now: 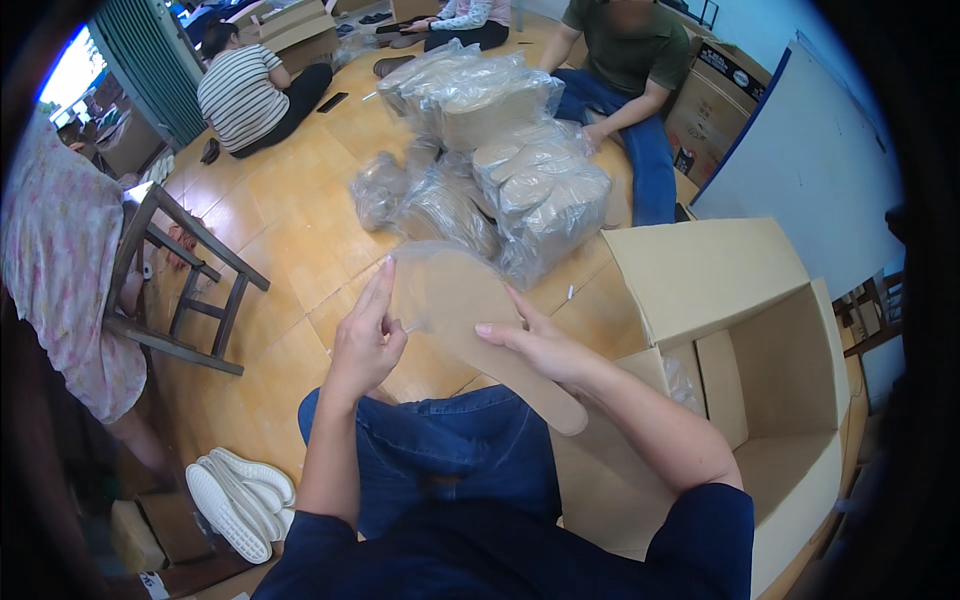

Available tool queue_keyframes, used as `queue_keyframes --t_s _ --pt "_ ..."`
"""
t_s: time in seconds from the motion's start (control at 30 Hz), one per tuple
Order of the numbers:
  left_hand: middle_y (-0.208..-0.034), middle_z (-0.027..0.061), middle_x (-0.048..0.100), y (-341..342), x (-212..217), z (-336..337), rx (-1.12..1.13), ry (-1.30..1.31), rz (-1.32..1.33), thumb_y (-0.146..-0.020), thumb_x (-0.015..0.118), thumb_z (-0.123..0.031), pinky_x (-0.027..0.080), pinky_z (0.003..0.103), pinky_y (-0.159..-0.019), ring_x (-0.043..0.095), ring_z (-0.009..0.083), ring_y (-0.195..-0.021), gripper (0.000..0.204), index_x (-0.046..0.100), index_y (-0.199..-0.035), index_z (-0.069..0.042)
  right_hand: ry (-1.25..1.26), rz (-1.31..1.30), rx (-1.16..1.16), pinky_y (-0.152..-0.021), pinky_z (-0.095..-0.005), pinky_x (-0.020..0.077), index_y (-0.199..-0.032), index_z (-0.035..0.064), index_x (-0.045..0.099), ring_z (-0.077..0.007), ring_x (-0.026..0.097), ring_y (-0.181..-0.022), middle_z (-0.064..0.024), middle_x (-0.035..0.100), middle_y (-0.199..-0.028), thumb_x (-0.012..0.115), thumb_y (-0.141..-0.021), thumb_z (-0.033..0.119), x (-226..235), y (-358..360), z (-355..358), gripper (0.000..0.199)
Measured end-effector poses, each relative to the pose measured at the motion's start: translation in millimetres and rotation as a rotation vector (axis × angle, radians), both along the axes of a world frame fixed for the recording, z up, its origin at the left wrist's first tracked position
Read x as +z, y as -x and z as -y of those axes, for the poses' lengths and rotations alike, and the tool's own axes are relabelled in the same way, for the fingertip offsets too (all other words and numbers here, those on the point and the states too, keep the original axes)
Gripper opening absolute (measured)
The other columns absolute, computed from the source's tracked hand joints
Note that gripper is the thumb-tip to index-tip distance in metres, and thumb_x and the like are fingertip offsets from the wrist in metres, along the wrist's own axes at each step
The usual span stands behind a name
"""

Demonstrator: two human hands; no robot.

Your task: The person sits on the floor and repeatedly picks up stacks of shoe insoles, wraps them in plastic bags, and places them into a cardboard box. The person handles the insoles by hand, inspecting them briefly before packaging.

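Our left hand (365, 345) and right hand (535, 345) grasp the insole (470, 310) edges; box (720, 290) close right, bare floor (280, 230) left.

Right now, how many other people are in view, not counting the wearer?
4, maybe more hidden. One in a striped shirt sits top left, one in a green shirt top right, one partly cut off at top centre, one in a floral dress at left.

Bright daylight from upper-left window (75, 70), soft shadows, dark fisheye rim
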State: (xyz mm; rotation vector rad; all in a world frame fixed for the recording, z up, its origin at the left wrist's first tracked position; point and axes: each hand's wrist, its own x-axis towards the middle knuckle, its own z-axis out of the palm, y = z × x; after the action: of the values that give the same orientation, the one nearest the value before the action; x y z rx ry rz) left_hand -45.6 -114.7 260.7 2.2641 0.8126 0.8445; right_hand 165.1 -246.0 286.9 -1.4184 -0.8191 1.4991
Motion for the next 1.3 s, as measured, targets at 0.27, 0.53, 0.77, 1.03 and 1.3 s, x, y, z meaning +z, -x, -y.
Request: queue_keyframes --t_s 0.27,0.53,0.77,1.03,1.3 --pt "-0.150 0.0148 0.039 4.4 -8.1 -1.9 -0.175 0.342 0.124 -0.076 0.068 0.002 0.045 0.032 -0.097 0.056 0.0221 -0.117 0.083 0.031 -0.149 -0.005 -0.462 0.062 0.310 -0.115 -0.0359 0.0196 -0.153 0.0023 0.003 -0.0248 0.021 -0.143 -0.0166 0.020 -0.155 0.074 -0.081 0.035 17.1 -0.3 7.3 0.106" --pt "-0.154 0.0143 0.031 11.1 -19.6 10.2 -0.508 0.768 0.405 -0.077 0.079 -0.014 0.023 0.038 -0.116 0.030 0.0247 -0.141 0.090 0.027 -0.149 0.000 -0.446 -0.151 0.445 -0.117 -0.0373 0.0142 -0.152 0.0011 -0.004 -0.0266 0.008 -0.147 -0.0196 0.006 -0.159 0.074 -0.080 0.034 13.5 11.9 13.8 0.111" --pt "-0.154 0.0142 0.029 12.4 -27.0 13.6 -0.443 1.020 0.823 -0.081 0.068 -0.003 0.025 0.037 -0.116 0.031 0.0222 -0.141 0.083 0.022 -0.150 0.001 -0.177 -0.362 0.407 -0.115 -0.0378 0.0198 -0.154 0.0051 -0.003 -0.0262 0.018 -0.144 -0.0184 0.015 -0.156 0.071 -0.080 0.034 8.4 10.9 17.5 0.108" --pt "-0.143 0.0159 0.047 23.4 -7.1 8.5 -0.220 0.397 0.370 -0.072 0.047 0.013 0.042 0.029 -0.099 0.049 0.0194 -0.128 0.070 0.042 -0.142 0.003 -0.055 0.042 0.266 -0.113 -0.0347 0.0245 -0.152 -0.0020 0.000 -0.0275 0.026 -0.141 -0.0235 0.021 -0.153 0.073 -0.078 0.039 0.0 17.5 6.4 0.112" --pt "-0.142 0.0152 0.049 20.5 -18.6 18.6 -0.263 0.497 0.450 -0.074 0.046 0.013 0.047 0.025 -0.088 0.062 0.0154 -0.105 0.066 0.049 -0.138 -0.001 -0.016 0.091 0.170 -0.108 -0.0339 0.0343 -0.150 -0.0059 0.009 -0.0295 0.038 -0.134 -0.0257 0.031 -0.148 0.073 -0.078 0.041 -6.0 22.0 9.5 0.108"
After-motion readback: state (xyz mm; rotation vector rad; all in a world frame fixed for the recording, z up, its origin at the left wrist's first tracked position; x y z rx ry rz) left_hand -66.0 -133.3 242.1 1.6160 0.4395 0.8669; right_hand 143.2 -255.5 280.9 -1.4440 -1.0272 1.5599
